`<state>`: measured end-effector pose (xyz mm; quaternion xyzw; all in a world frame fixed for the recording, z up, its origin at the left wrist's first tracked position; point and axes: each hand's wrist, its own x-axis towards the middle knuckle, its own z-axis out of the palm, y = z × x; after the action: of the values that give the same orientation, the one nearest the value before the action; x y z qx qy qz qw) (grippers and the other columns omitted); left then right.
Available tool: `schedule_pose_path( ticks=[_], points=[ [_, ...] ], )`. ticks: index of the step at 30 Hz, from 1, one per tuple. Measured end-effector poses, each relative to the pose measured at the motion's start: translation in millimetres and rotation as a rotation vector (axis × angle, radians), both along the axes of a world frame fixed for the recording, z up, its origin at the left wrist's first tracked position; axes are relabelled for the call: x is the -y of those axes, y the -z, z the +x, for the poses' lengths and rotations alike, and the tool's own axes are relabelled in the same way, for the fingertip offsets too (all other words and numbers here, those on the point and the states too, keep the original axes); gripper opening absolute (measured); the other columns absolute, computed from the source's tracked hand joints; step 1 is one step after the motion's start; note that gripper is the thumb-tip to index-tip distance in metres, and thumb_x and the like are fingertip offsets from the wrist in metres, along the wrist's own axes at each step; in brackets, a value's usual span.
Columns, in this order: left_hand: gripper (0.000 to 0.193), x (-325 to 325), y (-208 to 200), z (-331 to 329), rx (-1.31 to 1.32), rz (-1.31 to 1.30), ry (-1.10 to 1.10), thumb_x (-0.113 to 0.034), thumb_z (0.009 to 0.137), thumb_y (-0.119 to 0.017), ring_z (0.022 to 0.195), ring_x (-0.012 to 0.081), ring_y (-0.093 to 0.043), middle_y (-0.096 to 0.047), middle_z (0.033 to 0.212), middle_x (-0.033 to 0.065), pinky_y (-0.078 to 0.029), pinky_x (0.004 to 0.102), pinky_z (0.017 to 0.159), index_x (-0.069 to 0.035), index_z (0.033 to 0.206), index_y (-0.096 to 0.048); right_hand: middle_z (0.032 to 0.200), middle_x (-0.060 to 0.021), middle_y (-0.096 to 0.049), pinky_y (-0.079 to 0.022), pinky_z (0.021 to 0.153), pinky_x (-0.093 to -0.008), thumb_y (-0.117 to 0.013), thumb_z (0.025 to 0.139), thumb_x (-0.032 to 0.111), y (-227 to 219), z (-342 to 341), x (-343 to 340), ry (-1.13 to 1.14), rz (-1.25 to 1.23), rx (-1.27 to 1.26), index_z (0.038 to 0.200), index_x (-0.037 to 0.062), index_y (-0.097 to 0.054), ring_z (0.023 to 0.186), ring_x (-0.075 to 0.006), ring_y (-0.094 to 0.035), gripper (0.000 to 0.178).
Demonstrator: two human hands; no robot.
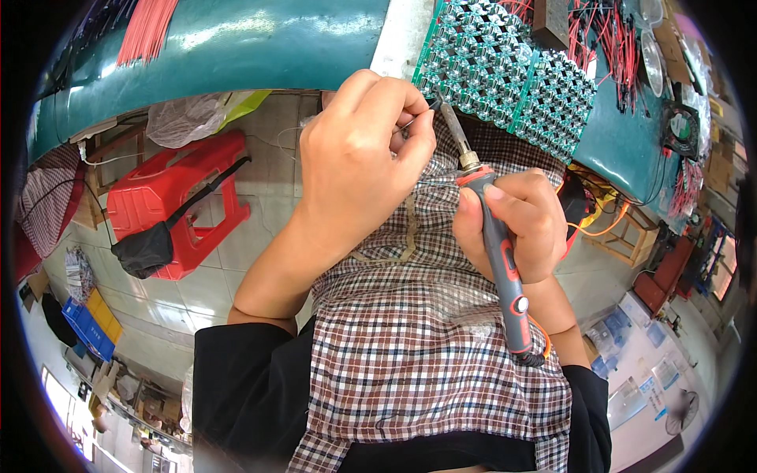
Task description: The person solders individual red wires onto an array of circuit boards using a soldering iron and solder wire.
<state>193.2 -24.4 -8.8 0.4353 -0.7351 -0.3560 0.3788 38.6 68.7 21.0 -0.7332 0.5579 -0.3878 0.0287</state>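
My right hand (527, 221) is closed round the grey and red handle of a soldering iron (495, 244), its metal tip pointing up and away from me. That tip meets or nearly meets the near left edge of a green circuit board panel (482, 59) covered with rows of small components. Beside the tip, my left hand (359, 150) is closed in a pinch on a thin wire. A short dark end shows at the fingertips, and a fine strand trails from the hand's left side. Whether the tip touches the wire cannot be made out.
A green-topped table (284, 47) runs across the far side. Red wires (147, 31) lie at its far left, with more red and black wires (623, 59) at right. A dark block (551, 24) rests on the panel. A red stool (169, 197) stands on the floor at left.
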Motion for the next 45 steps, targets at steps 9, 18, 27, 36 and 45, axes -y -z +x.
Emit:
schedule_pose_path(
  ticks=[9, 18, 27, 36, 45],
  points=[
    [0.015, 0, 1, 9, 0.019, -0.099, -0.056, -0.002, 0.074, -0.075, 0.053, 0.0109, -0.063, -0.062, 0.076, -0.0006, -0.049, 0.0263, 0.049, -0.01, 0.079, -0.064, 0.072, -0.0051, -0.058, -0.04, 0.043, -0.0299, -0.077, 0.074, 0.004, -10, -7, -8, -0.042, 0.0, 0.028, 0.098, 0.0067, -0.055, 0.051, -0.0185, -0.052, 0.033],
    [0.012, 2, 3, 10, -0.03, -0.029, -0.086, 0.0, 0.078, -0.074, 0.056, 0.0088, -0.059, -0.061, 0.076, 0.0011, -0.047, 0.0235, 0.05, -0.005, 0.081, -0.064, 0.072, -0.0054, -0.059, -0.042, 0.044, -0.0302, -0.082, 0.073, 0.003, -6, 0, 6, -0.043, 0.011, 0.034, 0.099, 0.0068, -0.054, 0.053, -0.0203, -0.056, 0.038],
    [0.01, 1, 6, 8, -0.022, -0.018, -0.066, 0.003, 0.079, -0.073, 0.061, 0.0081, -0.058, -0.063, 0.079, 0.0031, -0.047, 0.0217, 0.053, -0.001, 0.084, -0.066, 0.073, -0.0052, -0.059, -0.043, 0.044, -0.0294, -0.083, 0.073, 0.004, 3, 2, 8, -0.039, -0.016, 0.041, 0.098, 0.0069, -0.055, 0.053, -0.0199, -0.057, 0.038],
    [0.011, 5, 10, 5, -0.081, -0.02, -0.028, 0.005, 0.081, -0.074, 0.062, 0.0093, -0.063, -0.065, 0.082, 0.0049, -0.047, 0.0213, 0.05, 0.0, 0.088, -0.069, 0.074, -0.0055, -0.059, -0.042, 0.043, -0.0293, -0.083, 0.073, 0.003, 2, 7, 11, -0.024, -0.041, -0.018, 0.096, 0.006, -0.058, 0.054, -0.0192, -0.056, 0.035],
    [0.01, 3, 6, 9, -0.042, -0.043, -0.034, 0.003, 0.08, -0.075, 0.064, 0.0113, -0.065, -0.065, 0.082, 0.0057, -0.05, 0.0226, 0.054, 0.0, 0.087, -0.068, 0.071, -0.0056, -0.058, -0.041, 0.043, -0.0301, -0.081, 0.071, 0.002, -9, 2, 4, -0.039, -0.01, 0.025, 0.095, 0.0056, -0.056, 0.052, -0.0197, -0.054, 0.034]
  ],
)
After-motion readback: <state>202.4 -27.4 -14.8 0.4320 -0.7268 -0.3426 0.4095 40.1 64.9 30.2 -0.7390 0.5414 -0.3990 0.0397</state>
